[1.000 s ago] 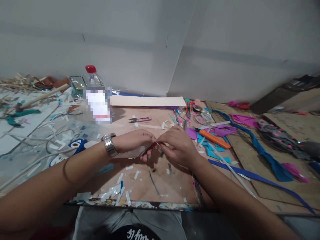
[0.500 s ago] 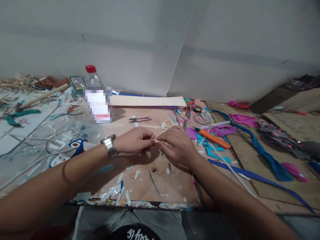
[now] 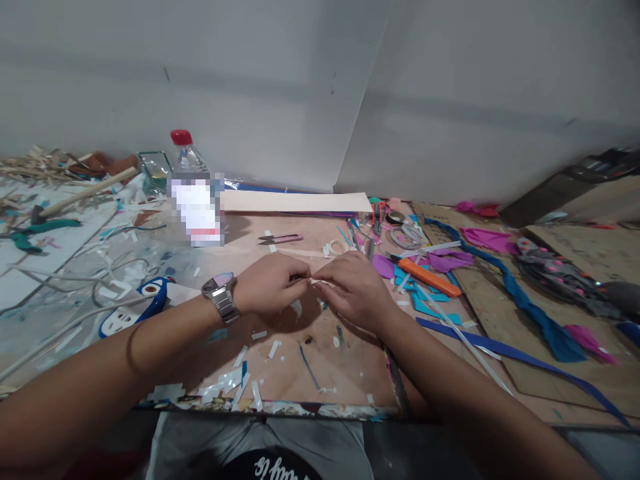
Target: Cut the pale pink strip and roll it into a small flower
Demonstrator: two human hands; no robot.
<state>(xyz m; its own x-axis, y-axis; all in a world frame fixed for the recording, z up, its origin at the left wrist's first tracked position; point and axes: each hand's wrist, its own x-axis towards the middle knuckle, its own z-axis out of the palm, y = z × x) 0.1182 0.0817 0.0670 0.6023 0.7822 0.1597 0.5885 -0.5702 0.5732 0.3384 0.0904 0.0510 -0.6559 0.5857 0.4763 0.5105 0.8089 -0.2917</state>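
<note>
Over the middle of the work board (image 3: 345,373), my left hand (image 3: 273,283) and my right hand (image 3: 357,290) meet at the fingertips. Both are closed in a pinch on a small pale piece (image 3: 314,281) between them; it is too small to name. A metal watch (image 3: 220,295) circles my left wrist. Just beyond the hands lie a roll of masking tape (image 3: 338,247) and pink-handled thread snips (image 3: 281,239). An orange box cutter (image 3: 429,277) rests to the right of my right hand.
A red-capped bottle (image 3: 187,150) stands at the back left beside a blurred upright panel (image 3: 197,212). White cables (image 3: 75,277) and a blue-and-white tool (image 3: 135,310) lie left. Scraps (image 3: 225,383) litter the front edge. Blue fabric strips (image 3: 525,303) cross the cardboard (image 3: 530,370) at right.
My left hand and wrist have rolled, so the watch face now shows more and the back of the hand faces up. My right hand stays nearly still.
</note>
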